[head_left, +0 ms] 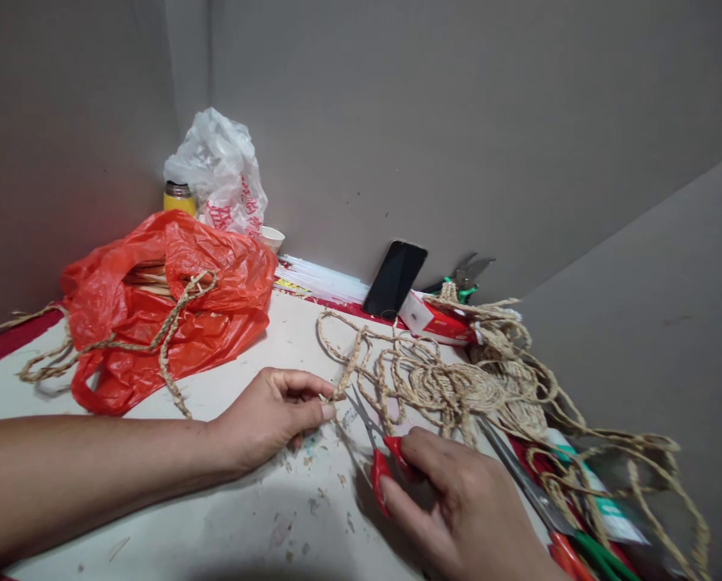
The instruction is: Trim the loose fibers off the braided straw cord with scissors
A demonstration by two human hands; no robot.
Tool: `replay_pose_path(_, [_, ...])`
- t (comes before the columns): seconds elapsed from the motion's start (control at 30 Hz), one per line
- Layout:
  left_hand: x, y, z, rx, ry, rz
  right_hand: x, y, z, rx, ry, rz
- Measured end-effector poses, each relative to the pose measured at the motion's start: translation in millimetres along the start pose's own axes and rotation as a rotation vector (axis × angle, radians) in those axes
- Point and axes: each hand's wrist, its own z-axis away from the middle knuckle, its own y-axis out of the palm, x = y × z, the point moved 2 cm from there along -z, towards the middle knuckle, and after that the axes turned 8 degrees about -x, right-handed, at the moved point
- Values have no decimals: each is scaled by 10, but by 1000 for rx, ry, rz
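- Centrally, left hand (276, 415) closed in a pinch, thumb against forefinger, on a braided straw cord (352, 363); the cord rises from the fingertips toward the middle of the frame.
- Right hand (457, 492), lower right of centre: thumb and fingers gripping the red-handled scissors (381, 480). Blades slightly parted, tips pointing up and left, near the pinched cord; contact with it cannot be told.
- Right of centre: coiled braid work (427, 379) and loose loops in a tangle, trailing toward the right edge.
- Lower right: long-bladed cutting tool (527, 484), red and green handles at the bottom edge.
- Left of centre: crumpled red plastic bag (215, 242), dry strips (148, 274) showing in its mouth, loose braid (173, 331) lying across it.
- Upper left, behind that bag: translucent white bag (215, 161) with red print, yellow container (179, 199), white cup (271, 237).
- Above centre: smartphone (397, 278) leaning at the grey wall (397, 121), dark screen outward; red-and-white box (442, 319) just right of it; thin whitish sticks (324, 278) to its left.
- White tabletop (215, 524), lower middle: stained, flecked with scraps.
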Motion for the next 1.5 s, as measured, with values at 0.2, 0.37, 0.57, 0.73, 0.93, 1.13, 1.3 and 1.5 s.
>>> replay_pose_path(0.2, [4, 9, 0, 19, -5, -45, -17, 15, 2, 22, 0, -10])
replay_pose_path(0.37, [2, 18, 12, 41, -27, -64, -21, 36, 11, 58, -24, -20])
replay_pose_path(0.57, [-22, 31, 20, 77, -46, -63, -20, 37, 32, 105, -44, -38])
replay_pose_path(0.73, [-68, 29, 31, 64, -46, -60, -27, 10, 34, 137, -24, -107])
replay_pose_path(0.93, [-113, 41, 44, 77, -78, -46, -38, -5, 48, 168, -9, -141])
replay_pose_path(1.13, [-101, 46, 42, 110, -94, -50, -20, 5, 43, 188, -5, -122])
replay_pose_path(1.3, [-75, 32, 29, 110, -86, -61, -26, -20, 27, 217, -22, -148])
replay_pose_path(1.5, [-69, 20, 17, 109, -63, -76, -74, -7, 45, 245, -22, -203])
